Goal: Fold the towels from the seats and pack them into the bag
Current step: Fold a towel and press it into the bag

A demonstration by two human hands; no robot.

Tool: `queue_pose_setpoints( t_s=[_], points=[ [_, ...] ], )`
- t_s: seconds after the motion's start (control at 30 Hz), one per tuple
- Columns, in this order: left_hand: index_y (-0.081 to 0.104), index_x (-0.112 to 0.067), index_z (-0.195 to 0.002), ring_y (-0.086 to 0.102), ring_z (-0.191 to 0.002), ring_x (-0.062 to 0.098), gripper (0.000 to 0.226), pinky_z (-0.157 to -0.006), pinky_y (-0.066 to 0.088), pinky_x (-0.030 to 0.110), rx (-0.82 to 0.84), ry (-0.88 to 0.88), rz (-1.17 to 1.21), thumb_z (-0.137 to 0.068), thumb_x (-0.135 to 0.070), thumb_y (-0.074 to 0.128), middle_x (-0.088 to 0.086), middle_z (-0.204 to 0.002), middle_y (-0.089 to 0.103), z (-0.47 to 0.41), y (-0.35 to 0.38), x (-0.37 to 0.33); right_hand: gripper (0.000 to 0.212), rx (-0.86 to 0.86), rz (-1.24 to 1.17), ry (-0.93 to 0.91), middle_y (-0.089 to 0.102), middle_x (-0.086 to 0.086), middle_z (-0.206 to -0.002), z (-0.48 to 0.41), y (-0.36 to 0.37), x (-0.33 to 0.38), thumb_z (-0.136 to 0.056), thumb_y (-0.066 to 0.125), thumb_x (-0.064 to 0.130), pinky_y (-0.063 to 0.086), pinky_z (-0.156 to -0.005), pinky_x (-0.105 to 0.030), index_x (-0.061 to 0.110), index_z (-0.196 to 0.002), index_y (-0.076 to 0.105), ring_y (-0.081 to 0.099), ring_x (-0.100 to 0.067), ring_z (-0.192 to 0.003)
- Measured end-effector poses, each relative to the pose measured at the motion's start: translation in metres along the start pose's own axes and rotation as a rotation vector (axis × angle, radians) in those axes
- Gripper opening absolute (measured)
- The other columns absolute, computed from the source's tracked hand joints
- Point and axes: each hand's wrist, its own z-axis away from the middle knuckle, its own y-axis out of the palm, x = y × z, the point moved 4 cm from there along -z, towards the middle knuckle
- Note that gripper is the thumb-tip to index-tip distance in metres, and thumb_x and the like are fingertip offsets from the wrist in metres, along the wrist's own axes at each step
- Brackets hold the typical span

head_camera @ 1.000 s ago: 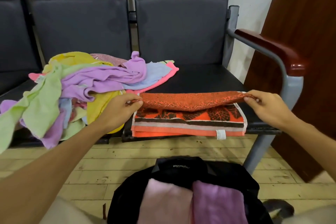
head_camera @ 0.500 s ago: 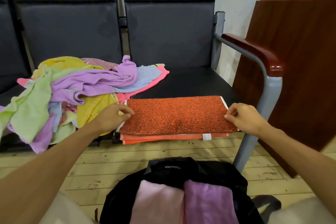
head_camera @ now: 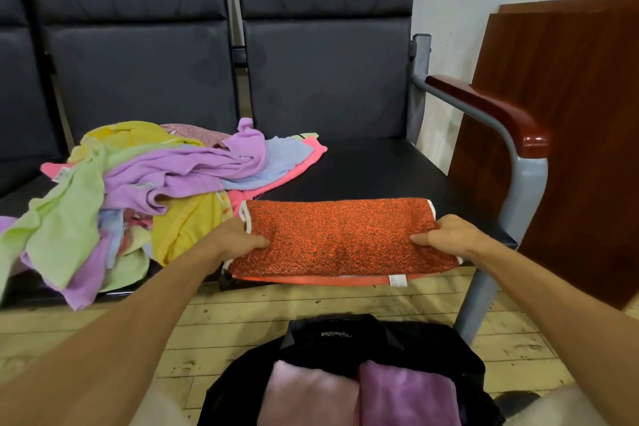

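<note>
Orange towel [head_camera: 340, 235] beside towel heap [head_camera: 138, 190]

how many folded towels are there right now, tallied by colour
orange folded towel, held at its ends by the left hand and right hand: 1
pale pink folded towel in the black bag: 1
purple folded towel in the bag: 1
total: 3
The heap of loose towels on the seat is unfolded, not counted.

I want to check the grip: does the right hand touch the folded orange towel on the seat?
Touching. The head view shows the right hand gripping the right end of the folded orange towel, thumb on top.
</note>
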Motion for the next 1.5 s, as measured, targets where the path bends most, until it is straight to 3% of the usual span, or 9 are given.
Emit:
queue_pose_setpoints(
  t_s=[0.2,0.37,0.53,0.67,0.8,1.0,1.17,1.3,1.5],
  points=[
    [0.060,-0.007,-0.092,0.056,-0.065,0.024,0.009,-0.059,0.045,0.028,-0.107,-0.137,0.569,-0.084,-0.007,0.063,0.013,-0.078,0.061,0.003,-0.021,0.003,0.014,0.004,-0.668,-0.025,0.069,-0.011,-0.082,0.007,-0.001,0.017,-0.090,0.066,0.015,0.054,-0.066,-0.034,0.003,-0.095,0.061,0.066,-0.022,-0.074],
    [0.050,-0.014,-0.069,0.046,-0.040,0.010,0.021,-0.041,0.036,0.017,-0.027,-0.222,0.984,-0.089,-0.011,0.055,0.000,-0.050,0.051,0.011,-0.029,-0.005,0.011,0.123,-0.771,0.083,0.063,-0.010,-0.069,0.005,0.011,0.013,-0.093,0.063,0.011,0.047,-0.039,-0.022,0.004,-0.096,0.056,0.062,-0.014,-0.045],
    [0.035,-0.017,-0.065,0.023,-0.028,0.004,0.028,-0.029,0.020,0.014,0.126,-0.013,1.217,-0.089,-0.002,0.039,-0.006,-0.040,0.031,0.017,-0.022,-0.045,0.026,0.111,-0.686,0.073,0.067,-0.012,-0.082,0.003,0.022,0.018,-0.098,0.056,0.025,0.053,-0.061,-0.033,0.002,-0.108,0.059,0.065,-0.023,-0.068],
    [0.042,-0.013,-0.070,0.031,-0.031,0.005,0.022,-0.030,0.025,0.014,0.121,0.030,1.181,-0.088,-0.002,0.045,-0.003,-0.045,0.040,0.022,0.001,-0.076,0.022,0.124,-0.737,0.065,0.068,-0.011,-0.090,0.006,0.024,0.020,-0.100,0.052,0.024,0.049,-0.063,-0.033,0.006,-0.112,0.058,0.064,-0.022,-0.077],
    [0.046,-0.011,-0.069,0.036,-0.032,0.009,0.020,-0.030,0.024,0.014,0.108,0.021,1.026,-0.086,-0.003,0.050,0.000,-0.046,0.042,0.026,0.032,-0.103,0.021,0.187,-0.897,0.109,0.068,-0.014,-0.107,0.012,0.028,0.020,-0.100,0.049,0.020,0.053,-0.084,-0.043,0.006,-0.113,0.059,0.065,-0.027,-0.095],
    [0.042,-0.012,-0.064,0.032,-0.032,0.012,0.023,-0.033,0.022,0.012,0.142,0.042,0.785,-0.083,0.000,0.050,0.003,-0.047,0.037,0.017,0.086,-0.149,0.032,0.340,-1.093,0.140,0.071,-0.017,-0.095,0.008,0.025,0.017,-0.101,0.040,0.024,0.056,-0.068,-0.039,0.006,-0.119,0.059,0.070,-0.028,-0.077],
    [0.052,-0.006,-0.100,0.044,-0.043,0.015,0.019,-0.039,0.031,0.018,0.195,0.043,0.546,-0.081,-0.003,0.053,0.009,-0.067,0.048,0.013,0.138,-0.163,0.056,0.385,-1.195,0.142,0.072,-0.018,-0.094,0.007,0.023,0.016,-0.103,0.026,0.049,0.052,-0.070,-0.041,0.009,-0.107,0.065,0.069,-0.030,-0.078],
    [0.061,-0.008,-0.084,0.047,-0.053,0.019,0.011,-0.044,0.034,0.024,0.311,0.131,0.333,-0.084,-0.012,0.050,0.009,-0.069,0.051,0.022,0.157,-0.172,0.064,0.412,-1.167,0.122,0.072,-0.017,-0.088,0.007,0.021,0.016,-0.101,0.024,0.057,0.052,-0.072,-0.044,0.010,-0.100,0.067,0.068,-0.031,-0.081],
    [0.065,0.001,-0.111,0.054,-0.061,0.018,0.026,-0.051,0.038,0.025,0.402,0.100,0.526,-0.092,-0.011,0.053,0.009,-0.089,0.062,0.040,0.131,-0.150,0.052,0.420,-1.051,0.074,0.073,-0.013,-0.094,0.016,0.019,0.024,-0.100,0.038,0.052,0.056,-0.073,-0.040,0.011,-0.101,0.070,0.069,-0.029,-0.084]
  ],
)
